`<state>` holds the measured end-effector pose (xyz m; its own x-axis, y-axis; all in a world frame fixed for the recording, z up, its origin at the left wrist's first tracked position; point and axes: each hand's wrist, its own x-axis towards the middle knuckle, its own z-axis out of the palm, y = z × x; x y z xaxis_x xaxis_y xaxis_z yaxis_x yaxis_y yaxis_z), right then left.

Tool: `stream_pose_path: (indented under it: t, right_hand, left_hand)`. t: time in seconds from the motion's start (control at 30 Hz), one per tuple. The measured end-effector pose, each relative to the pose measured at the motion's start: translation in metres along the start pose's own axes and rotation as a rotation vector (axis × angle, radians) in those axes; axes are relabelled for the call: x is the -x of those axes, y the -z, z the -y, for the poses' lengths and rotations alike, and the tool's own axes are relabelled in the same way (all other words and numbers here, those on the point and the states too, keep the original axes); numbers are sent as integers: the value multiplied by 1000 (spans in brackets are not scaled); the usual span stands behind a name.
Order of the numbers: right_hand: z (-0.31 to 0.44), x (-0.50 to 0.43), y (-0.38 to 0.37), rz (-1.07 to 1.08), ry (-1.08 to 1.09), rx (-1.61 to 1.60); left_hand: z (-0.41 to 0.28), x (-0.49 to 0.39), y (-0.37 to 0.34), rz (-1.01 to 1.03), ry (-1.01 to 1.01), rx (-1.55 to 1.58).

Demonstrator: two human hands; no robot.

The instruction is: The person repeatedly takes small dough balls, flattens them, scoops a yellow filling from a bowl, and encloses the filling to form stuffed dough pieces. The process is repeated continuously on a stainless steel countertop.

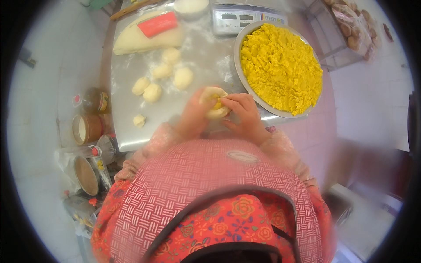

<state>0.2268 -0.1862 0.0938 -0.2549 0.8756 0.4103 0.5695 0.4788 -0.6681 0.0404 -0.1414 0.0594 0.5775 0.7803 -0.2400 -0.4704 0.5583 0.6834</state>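
Above the table's front edge, my left hand (191, 111) cradles a cupped piece of dough (215, 114) from its left side. Yellow filling (217, 102) shows inside the dough. From the right, my right hand (243, 113) pinches the dough's rim with thumb and fingers. A large round metal basin (237, 67) heaped with yellow mash (279, 69) stands just right of my hands. To the left, several dough balls (183, 78) sit on the floured metal table (210, 62), with a smaller dough lump (139, 121) nearer to me.
At the back left, a red dough scraper (158, 24) lies on a big dough slab (148, 41), near a wooden stick (133, 10). A digital scale (230, 21) stands behind the basin. Jars and a tub (87, 129) crowd the table's left side. Bagged round goods (355, 29) rest on a rack, far right.
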Motion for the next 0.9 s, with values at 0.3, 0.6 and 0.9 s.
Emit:
stream_pose_path:
  t: [0.3, 0.6, 0.9]
  right_hand:
    - [-10, -4, 7, 1, 10, 74]
    - [3, -8, -21, 18, -562, -780]
    - [0, -7, -22, 204, -319, -37]
  left_hand:
    - [-23, 20, -21, 251, -8, -698]
    - [-16, 18, -20, -59, -153, -477]
    - [-2, 25, -11, -153, -305, -928]
